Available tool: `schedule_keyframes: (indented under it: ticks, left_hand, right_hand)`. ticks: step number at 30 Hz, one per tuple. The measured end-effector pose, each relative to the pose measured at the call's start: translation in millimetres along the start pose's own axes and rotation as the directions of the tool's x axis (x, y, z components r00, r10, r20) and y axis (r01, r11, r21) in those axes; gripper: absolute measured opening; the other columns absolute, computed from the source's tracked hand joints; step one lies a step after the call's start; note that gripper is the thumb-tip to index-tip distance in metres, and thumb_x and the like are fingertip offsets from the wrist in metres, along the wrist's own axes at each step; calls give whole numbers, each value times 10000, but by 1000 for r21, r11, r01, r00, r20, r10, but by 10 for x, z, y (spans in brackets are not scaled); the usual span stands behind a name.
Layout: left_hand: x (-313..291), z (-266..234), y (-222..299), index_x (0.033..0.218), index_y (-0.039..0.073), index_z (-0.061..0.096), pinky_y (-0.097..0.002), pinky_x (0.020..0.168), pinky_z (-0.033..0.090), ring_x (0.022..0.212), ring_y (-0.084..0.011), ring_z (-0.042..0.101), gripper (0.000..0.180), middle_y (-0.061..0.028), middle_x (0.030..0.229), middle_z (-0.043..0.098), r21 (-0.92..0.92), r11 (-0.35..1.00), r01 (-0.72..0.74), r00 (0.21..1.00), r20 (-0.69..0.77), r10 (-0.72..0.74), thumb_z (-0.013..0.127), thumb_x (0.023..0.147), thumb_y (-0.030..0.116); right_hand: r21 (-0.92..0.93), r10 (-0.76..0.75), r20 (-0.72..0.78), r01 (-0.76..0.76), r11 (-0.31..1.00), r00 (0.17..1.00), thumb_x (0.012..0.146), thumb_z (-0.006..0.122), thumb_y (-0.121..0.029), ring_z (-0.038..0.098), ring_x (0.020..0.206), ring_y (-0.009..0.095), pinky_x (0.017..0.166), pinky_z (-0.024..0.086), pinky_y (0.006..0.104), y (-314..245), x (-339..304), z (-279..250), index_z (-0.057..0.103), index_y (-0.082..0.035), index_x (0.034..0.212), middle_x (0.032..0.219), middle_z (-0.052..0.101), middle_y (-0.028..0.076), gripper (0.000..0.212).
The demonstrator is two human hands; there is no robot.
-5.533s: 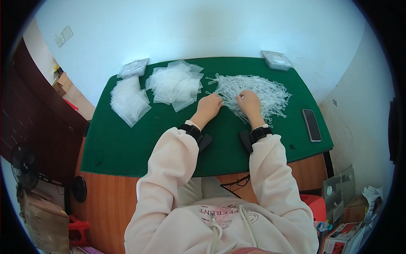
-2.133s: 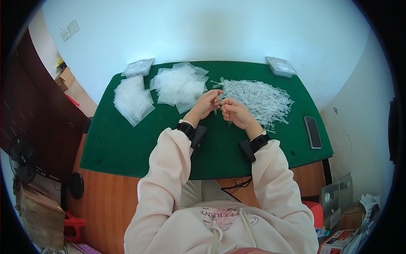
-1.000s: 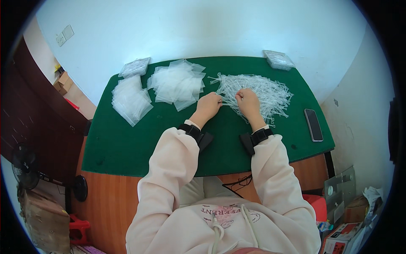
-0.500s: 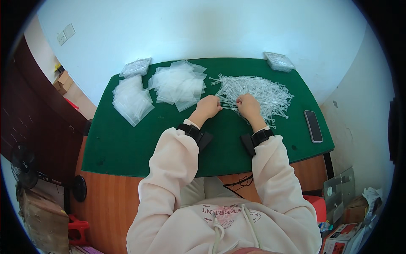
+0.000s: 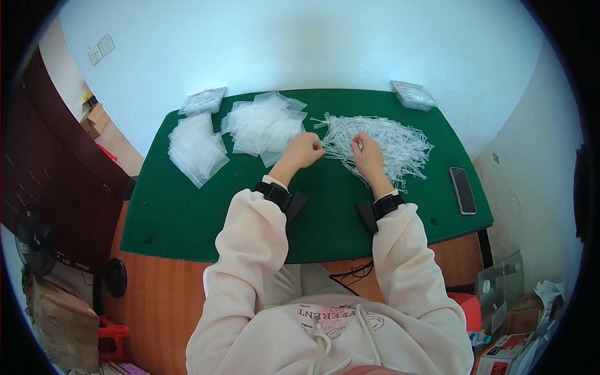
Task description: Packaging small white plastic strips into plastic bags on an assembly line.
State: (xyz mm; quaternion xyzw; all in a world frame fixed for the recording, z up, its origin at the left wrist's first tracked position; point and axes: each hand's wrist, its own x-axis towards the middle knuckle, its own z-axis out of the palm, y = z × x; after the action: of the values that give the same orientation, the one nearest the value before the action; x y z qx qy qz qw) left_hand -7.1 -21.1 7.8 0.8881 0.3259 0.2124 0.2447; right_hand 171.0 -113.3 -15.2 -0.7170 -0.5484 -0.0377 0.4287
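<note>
Left to right across the green worktop: a flat stack of clear bags is lying far left, with a second, looser bag heap beside it.

The left hand is resting just right of that heap, fingers curled in narrow. It may be pinching one thin strand at the fingertips; too small to confirm.

The strand pile, thin white plastic pieces, is spreading to the right of the left hand, its strands mostly running left-right. Its near-left edge is sitting between the two hands.

The right hand is lying on the pile itself, fingers bent down into the strands, so it is the nearer one; what it is holding I cannot tell.

Both forearms are angling inward, wrists carrying black bands.
</note>
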Motion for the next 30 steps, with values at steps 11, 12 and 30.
schedule_keyframes:
  ticks: [11, 12, 30]
  left_hand:
    - [-156, -468, 407, 720, 51, 640, -317, 568, 465, 590, -230, 595, 124, -107, 662, 618, -59, 991, -122, 991, 49, 125, 672, 647, 146]
    - [-142, -454, 407, 720, 51, 640, -317, 568, 465, 590, -230, 595, 124, -107, 662, 618, -58, 991, -124, 990, 54, 128, 672, 647, 146]
    - [-138, 91, 317, 913, 8, 518, -216, 551, 402, 640, -74, 525, 217, -33, 750, 564, -434, 888, -153, 988, -44, 148, 626, 788, 148]
  right_hand:
    - [717, -34, 158, -91, 691, 987, 888, 482, -170, 452, 568, 49, 513, 359, 203, -280, -67, 23, 562, -25, 866, 697, 565, -13, 166]
    - [729, -32, 270, -183, 660, 962, 886, 489, -189, 442, 556, 47, 507, 358, 200, -305, -85, 26, 568, -25, 865, 688, 557, -19, 184]
    - [708, 107, 594, -581, 401, 798, 901, 468, -225, 327, 481, 26, 401, 233, 187, -305, -180, 229, 538, -79, 791, 597, 404, -64, 196]
